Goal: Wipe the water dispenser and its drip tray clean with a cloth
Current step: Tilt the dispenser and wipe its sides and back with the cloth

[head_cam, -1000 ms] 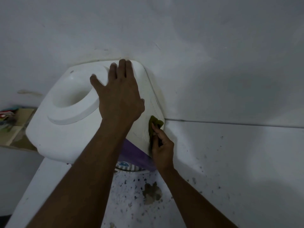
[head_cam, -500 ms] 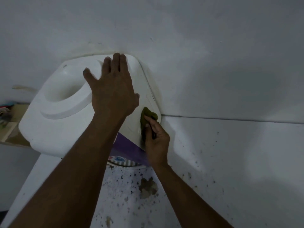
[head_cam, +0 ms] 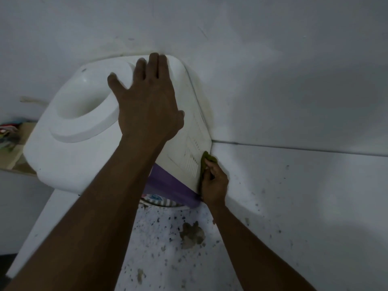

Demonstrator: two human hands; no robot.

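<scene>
The right hand (head_cam: 214, 183), low and right of centre, has its fingers curled round a small green cloth (head_cam: 207, 158) and presses it to the dispenser's (head_cam: 63, 160) side panel (head_cam: 184, 139), at the panel's far edge, just right of the vent slots (head_cam: 192, 164). Only the cloth's upper end shows above the fingertips; the rest is hidden in the grip. The left hand (head_cam: 149, 106) lies flat on the dispenser's white top in the upper middle of the frame, holding nothing. Its fingers are straight and together, its thumb is spread toward the round well (head_cam: 84, 106), and its fingertips reach the rear edge.

That rear edge sits against or very near the wall (head_cam: 273, 70); whether they touch cannot be told. The panel's far edge meets a dark seam (head_cam: 294, 148) that runs off to the right edge of the frame. Right of the right hand lies open white surface flecked with dark spots.

Under the panel a purple band (head_cam: 165, 183) slants down to the heel of the right hand. Below it a striped label (head_cam: 155, 198) peeps out, its writing too blurred to read. Between the two forearms, at lower centre, is speckled counter (head_cam: 159, 248) with a brownish stain (head_cam: 192, 234). At the left edge a shelf (head_cam: 12, 162) holds blurred coloured things
</scene>
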